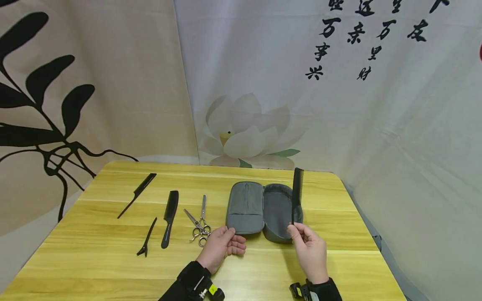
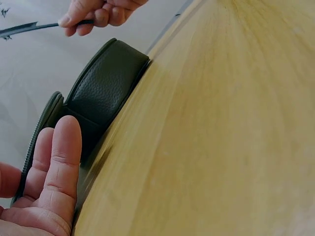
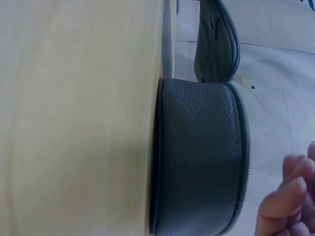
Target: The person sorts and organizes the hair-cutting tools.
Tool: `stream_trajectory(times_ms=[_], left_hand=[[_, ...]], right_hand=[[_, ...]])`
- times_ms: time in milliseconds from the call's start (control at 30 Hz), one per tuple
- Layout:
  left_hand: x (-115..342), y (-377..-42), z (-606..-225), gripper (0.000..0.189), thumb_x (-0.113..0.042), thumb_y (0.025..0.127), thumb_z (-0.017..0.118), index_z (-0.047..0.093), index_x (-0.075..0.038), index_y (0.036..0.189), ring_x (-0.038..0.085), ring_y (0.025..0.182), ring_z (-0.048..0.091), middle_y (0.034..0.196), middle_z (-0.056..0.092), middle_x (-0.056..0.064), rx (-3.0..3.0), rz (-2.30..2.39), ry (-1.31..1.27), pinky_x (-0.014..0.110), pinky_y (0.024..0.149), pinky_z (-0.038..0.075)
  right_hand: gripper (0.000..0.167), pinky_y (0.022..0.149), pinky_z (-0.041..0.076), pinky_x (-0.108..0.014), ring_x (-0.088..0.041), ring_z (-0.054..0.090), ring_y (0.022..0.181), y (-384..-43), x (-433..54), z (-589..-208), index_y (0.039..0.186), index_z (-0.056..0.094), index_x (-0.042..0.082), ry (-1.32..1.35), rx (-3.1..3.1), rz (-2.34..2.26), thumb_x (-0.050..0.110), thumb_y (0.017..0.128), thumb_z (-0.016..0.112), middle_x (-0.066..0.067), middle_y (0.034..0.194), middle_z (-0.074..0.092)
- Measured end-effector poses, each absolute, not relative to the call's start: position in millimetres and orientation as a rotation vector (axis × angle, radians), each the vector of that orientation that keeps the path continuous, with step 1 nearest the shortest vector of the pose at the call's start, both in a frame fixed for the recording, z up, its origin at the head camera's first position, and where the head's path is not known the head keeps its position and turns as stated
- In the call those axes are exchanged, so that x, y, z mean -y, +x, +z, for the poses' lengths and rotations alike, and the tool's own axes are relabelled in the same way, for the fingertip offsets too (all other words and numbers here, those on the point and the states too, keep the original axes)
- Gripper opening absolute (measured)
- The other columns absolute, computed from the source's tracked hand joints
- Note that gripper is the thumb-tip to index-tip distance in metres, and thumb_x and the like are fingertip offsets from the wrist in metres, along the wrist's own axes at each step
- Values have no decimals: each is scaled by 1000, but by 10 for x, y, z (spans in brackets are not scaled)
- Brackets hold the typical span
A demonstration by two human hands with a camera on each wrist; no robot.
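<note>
My right hand (image 1: 310,251) pinches a black tail comb (image 1: 297,190) by its thin handle, teeth upward, above a grey zip case (image 1: 276,234). The case lies unfolded on the table, its flat pocketed lid (image 1: 245,200) to the left and its deep half to the right. My left hand (image 1: 224,246) is at the lid's near edge, thumb on the rim and fingers loosely extended. In the left wrist view, those fingers (image 2: 61,162) are in front of the lid's zipped edge. The right wrist view shows the deep half's side wall (image 3: 202,157) and part of my right hand (image 3: 290,201).
Left of the case lie two crossed pairs of hair scissors (image 1: 201,223), a wide black comb (image 1: 170,217), a black hair clip (image 1: 148,238) and another tail comb (image 1: 139,192). The wooden table (image 1: 113,271) ends at a printed cloth backdrop (image 1: 324,125).
</note>
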State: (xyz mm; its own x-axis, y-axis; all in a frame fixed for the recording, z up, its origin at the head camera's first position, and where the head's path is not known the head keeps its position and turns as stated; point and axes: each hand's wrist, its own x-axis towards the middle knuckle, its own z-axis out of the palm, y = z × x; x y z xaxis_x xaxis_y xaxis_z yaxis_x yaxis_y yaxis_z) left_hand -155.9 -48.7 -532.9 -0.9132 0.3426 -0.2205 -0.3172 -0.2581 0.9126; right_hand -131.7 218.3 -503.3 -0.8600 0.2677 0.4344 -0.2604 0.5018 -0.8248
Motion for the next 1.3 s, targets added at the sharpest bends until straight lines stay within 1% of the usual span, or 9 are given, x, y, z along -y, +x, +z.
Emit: stream_trajectory(times_ms=[100, 267, 367, 500, 633, 800, 1000, 1167, 1300], left_hand=[[484, -1551, -5334, 26, -17, 117, 38, 46, 7, 120, 17, 82, 75, 101, 72, 12, -1607, 2204, 28, 30, 78, 66], [482, -1528, -5332, 25, -18, 117, 39, 48, 5, 115, 17, 82, 75, 100, 73, 12, -1630, 2189, 13, 30, 77, 66], [483, -1512, -5332, 26, -19, 117, 40, 49, 5, 114, 17, 83, 75, 100, 73, 12, -1640, 2185, 22, 30, 78, 66], [485, -1502, -5336, 27, -19, 117, 40, 50, 6, 115, 17, 83, 75, 100, 72, 11, -1640, 2187, 42, 30, 78, 66], [487, -1502, -5336, 27, -20, 117, 40, 49, 6, 116, 17, 83, 75, 100, 72, 10, -1625, 2195, 55, 30, 78, 66], [497, -1502, -5330, 27, -20, 117, 40, 49, 5, 115, 18, 83, 75, 101, 71, 11, -1615, 2192, 67, 30, 79, 66], [503, -1505, -5334, 27, -21, 117, 41, 48, 5, 115, 18, 84, 75, 102, 71, 12, -1617, 2189, 72, 31, 80, 66], [504, -1510, -5344, 26, -21, 117, 41, 47, 5, 114, 18, 84, 74, 103, 71, 12, -1612, 2192, 78, 31, 80, 66], [505, -1512, -5345, 26, -21, 118, 40, 47, 4, 113, 18, 84, 74, 103, 71, 12, -1607, 2193, 84, 31, 81, 66]], right_hand=[[9, 53, 47, -16, -3, 59, 60, -1331, -2208, -5049, 101, 84, 6, -38, 2223, 1311, 11, 95, 82, -7, 76, 76], [14, 51, 49, -18, -8, 61, 56, -1342, -2239, -5066, 106, 82, 3, -110, 2262, 1306, 14, 97, 80, -13, 76, 75], [16, 50, 50, -19, -6, 61, 55, -1350, -2254, -5070, 110, 81, 1, -126, 2296, 1279, 12, 98, 79, -14, 78, 76], [19, 49, 49, -18, -1, 59, 55, -1356, -2263, -5068, 114, 81, 0, -100, 2324, 1229, 8, 97, 79, -12, 81, 78], [20, 48, 50, -16, -1, 60, 55, -1354, -2266, -5066, 115, 81, -1, -84, 2351, 1225, 6, 96, 79, -13, 84, 79], [20, 48, 49, -16, 0, 60, 56, -1351, -2261, -5059, 114, 81, -2, -83, 2396, 1221, 6, 96, 79, -13, 86, 80], [18, 50, 50, -17, 2, 62, 61, -1365, -2253, -5061, 112, 82, 0, -108, 2444, 1158, 5, 95, 81, -12, 89, 81], [13, 53, 52, -17, 0, 66, 65, -1373, -2247, -5067, 107, 83, 1, -114, 2468, 1116, 6, 95, 81, -10, 88, 82], [10, 57, 54, -18, -2, 69, 68, -1373, -2241, -5055, 104, 83, 5, -137, 2519, 1139, 10, 95, 81, -8, 89, 82]])
